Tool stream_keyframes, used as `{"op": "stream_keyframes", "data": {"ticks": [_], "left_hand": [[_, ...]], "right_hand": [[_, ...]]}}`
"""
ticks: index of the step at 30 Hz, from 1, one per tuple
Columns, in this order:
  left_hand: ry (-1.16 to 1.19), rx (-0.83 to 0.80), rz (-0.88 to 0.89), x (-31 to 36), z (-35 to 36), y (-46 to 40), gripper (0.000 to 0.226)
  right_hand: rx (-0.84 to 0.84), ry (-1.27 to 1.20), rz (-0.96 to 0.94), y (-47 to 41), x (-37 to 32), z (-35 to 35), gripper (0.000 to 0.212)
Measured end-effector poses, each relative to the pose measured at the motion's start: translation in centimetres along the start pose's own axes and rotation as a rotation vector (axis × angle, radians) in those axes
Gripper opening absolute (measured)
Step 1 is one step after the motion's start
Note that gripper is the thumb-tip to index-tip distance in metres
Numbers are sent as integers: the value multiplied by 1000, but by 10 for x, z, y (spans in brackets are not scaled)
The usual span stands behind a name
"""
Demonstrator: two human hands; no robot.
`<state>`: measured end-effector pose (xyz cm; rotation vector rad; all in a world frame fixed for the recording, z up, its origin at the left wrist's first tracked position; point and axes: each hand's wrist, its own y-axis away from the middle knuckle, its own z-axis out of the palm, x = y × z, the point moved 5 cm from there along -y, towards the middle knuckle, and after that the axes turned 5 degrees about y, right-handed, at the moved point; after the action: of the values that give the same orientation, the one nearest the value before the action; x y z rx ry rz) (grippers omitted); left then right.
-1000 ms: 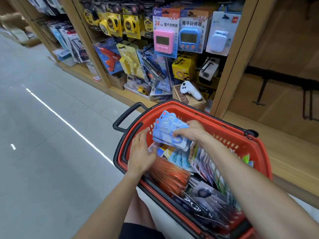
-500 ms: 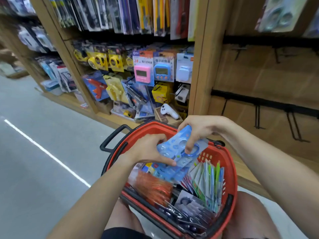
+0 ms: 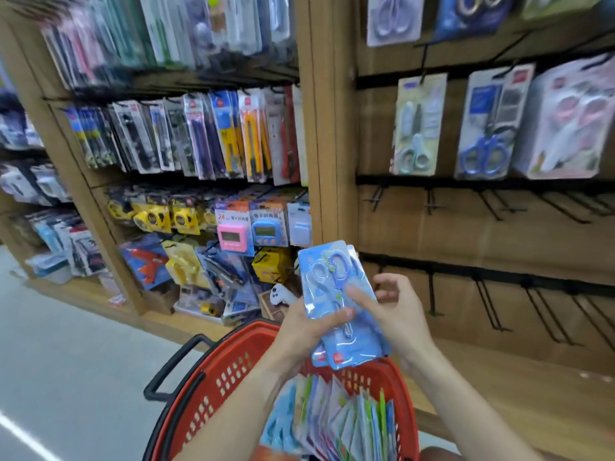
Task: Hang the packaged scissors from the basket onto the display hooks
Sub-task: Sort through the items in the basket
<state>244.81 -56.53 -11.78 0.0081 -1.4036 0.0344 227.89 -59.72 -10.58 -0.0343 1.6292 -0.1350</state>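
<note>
Fingers of the left hand [image 3: 301,327] wrap around the lower edge of a small stack of blue scissor packs [image 3: 336,301], thumb pressed flat across the front blister, so that hand is clamped on the stack and carrying it upright. Over on the other side, the right hand [image 3: 396,314] is half spread, index finger laid against the face of the top pack, the other fingers curled loosely behind the right edge; whether they actually pinch the card, hard to tell from the head view. The packs sit between the two hands, raised clear above the red basket [image 3: 233,371], which lies directly beneath the fingers and is crammed with more carded packs [image 3: 346,417] standing on edge. Just right of the right-hand fingers and slightly lower, a row of bare black display hooks [image 3: 489,304] juts from the wooden panel; a second bare row [image 3: 492,204] runs above the fingers. Higher again, hung scissors cards [image 3: 484,124] fill the pegs. Left of the hands, blurred shelves of timers and tape measures [image 3: 186,217].
</note>
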Motion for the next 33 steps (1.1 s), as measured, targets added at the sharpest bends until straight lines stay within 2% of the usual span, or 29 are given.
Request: {"op": "stream_keyframes", "data": {"ticks": [3, 7, 11, 16, 23, 30, 33], "left_hand": [[4, -49, 19, 9, 25, -8, 37], [8, -89, 48, 15, 52, -15, 41], [43, -87, 33, 20, 76, -19, 42], [81, -123, 8, 19, 100, -28, 40], [16, -244, 45, 20, 122, -37, 42], [28, -287, 16, 17, 132, -40, 37], [-2, -319, 1, 18, 128, -43, 36]], "right_hand": [[21, -141, 35, 1, -1, -9, 49], [36, -275, 81, -6, -3, -30, 40], [81, -301, 69, -10, -2, -53, 25], [166, -300, -14, -7, -12, -81, 18], [185, -234, -124, -4, -27, -110, 22], [198, -255, -26, -12, -15, -115, 37], [142, -234, 11, -15, -16, -115, 42]]}}
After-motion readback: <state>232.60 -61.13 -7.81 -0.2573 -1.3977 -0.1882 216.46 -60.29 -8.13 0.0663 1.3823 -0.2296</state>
